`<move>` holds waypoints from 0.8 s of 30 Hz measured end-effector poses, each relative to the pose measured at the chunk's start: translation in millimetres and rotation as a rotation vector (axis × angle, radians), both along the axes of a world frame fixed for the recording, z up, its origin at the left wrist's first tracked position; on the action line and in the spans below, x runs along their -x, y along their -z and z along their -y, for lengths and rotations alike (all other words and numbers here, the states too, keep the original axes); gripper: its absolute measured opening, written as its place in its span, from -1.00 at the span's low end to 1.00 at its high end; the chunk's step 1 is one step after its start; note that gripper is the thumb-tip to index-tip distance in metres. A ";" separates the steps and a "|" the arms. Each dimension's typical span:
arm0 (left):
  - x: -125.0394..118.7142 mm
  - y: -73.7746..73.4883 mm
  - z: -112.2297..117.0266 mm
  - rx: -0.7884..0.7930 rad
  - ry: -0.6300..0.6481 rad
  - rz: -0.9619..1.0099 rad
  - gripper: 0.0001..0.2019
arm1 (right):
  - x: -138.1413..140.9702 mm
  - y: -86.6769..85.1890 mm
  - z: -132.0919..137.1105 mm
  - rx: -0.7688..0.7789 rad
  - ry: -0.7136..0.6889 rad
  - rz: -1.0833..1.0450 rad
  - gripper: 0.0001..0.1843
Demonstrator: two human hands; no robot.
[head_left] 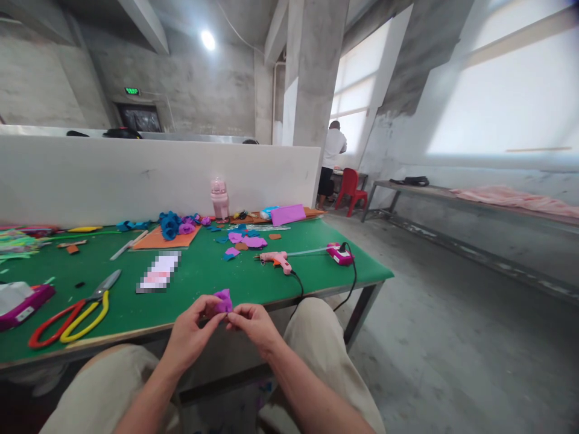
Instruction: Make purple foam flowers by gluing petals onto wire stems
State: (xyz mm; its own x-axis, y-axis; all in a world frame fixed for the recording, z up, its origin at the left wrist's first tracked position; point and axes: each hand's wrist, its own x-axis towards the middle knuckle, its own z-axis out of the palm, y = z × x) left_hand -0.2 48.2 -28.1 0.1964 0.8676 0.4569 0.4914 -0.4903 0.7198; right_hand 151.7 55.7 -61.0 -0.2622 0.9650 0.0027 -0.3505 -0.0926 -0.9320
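Observation:
A small purple crepe-paper flower is held between my two hands above the table's front edge. My left hand pinches its side, with the thumb near the lower end. My right hand pinches at the base, its fingertips meeting the left thumb; the exact grip there is too small to make out. Beyond them lie loose purple paper petals and a pink glue gun with its nozzle pointing left. Blue paper flowers rest on an orange sheet.
Scissors with red and yellow handles lie at left, near a purple power strip. Another purple power strip sits at right, its black cord hanging over the edge. A pink bottle stands by the white partition. Further off stands a person.

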 end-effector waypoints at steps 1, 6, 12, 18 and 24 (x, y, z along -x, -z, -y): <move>0.2 0.8 -0.5 0.006 0.004 -0.006 -0.84 | 0.0 0.0 0.0 -0.006 0.002 0.003 -0.62; 0.1 -0.2 2.3 -0.091 -0.029 -0.066 -0.89 | -0.9 -0.6 1.5 -0.049 -0.004 0.022 -0.67; -3.9 -3.9 8.0 -0.338 -0.057 -0.134 -0.96 | -2.9 0.5 2.7 -0.051 -0.007 0.026 -0.74; -4.3 -6.1 8.8 -0.344 -0.028 -0.119 -0.95 | -4.5 0.6 1.8 -0.118 -0.019 0.024 -0.75; -3.4 -7.1 10.4 -0.337 -0.001 -0.088 -0.93 | -2.9 4.7 -1.2 -0.224 0.044 0.090 -0.77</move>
State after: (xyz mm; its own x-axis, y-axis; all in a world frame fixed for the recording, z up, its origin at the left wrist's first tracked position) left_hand 3.2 37.8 -21.0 0.2470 0.6709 0.6992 0.5449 -0.6928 0.4723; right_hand 154.6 56.9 -65.7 -0.2289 0.9534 0.1965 -0.2642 0.1334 -0.9552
